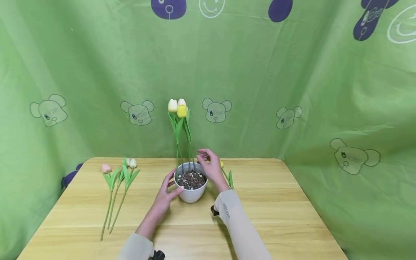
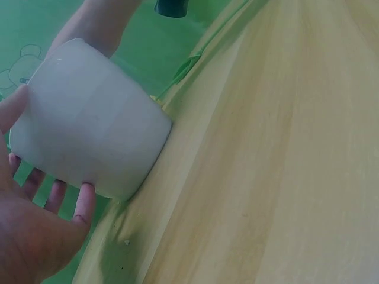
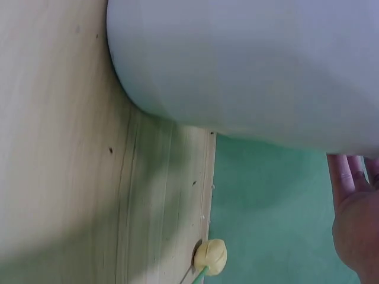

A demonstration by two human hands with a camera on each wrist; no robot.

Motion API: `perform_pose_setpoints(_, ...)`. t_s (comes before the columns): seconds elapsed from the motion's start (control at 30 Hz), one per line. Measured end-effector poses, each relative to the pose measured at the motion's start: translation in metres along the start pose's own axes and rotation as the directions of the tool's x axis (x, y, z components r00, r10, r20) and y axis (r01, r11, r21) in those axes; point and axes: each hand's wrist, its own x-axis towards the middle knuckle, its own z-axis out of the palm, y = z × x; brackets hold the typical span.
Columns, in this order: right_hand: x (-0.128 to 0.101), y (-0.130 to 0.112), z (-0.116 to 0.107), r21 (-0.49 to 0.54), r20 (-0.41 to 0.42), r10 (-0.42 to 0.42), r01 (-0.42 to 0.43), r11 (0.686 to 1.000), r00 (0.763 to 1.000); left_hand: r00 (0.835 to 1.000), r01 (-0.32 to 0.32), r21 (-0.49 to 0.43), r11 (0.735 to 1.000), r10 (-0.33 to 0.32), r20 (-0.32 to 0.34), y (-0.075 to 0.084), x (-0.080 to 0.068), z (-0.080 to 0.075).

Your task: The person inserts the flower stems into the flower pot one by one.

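Three tulips (image 1: 178, 108) stand planted; my left hand (image 1: 165, 196) cups the white pot (image 1: 191, 193), my right hand (image 1: 211, 166) hovers open, four stems (image 1: 118, 191) wait on the table (image 1: 276, 216).

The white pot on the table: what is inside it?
The white pot holds dark pebbly soil with pale specks. Three tulip stems stand in it. How deep they reach is hidden by the soil.

A white pot (image 1: 191, 195) of dark gravel stands upright at the worktop's centre. Three tulips (image 1: 178, 107), two cream and one yellow, rise upright from it toward twelve o'clock.
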Motion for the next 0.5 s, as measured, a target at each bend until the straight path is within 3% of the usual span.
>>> perform_pose_setpoints(0.5,-0.011,0.0,-0.037,0.159,-0.011,0.09,-0.088,0.983,0.996,1.0,0.006,-0.005,1.0,-0.006,0.0,0.0,0.0,0.0)
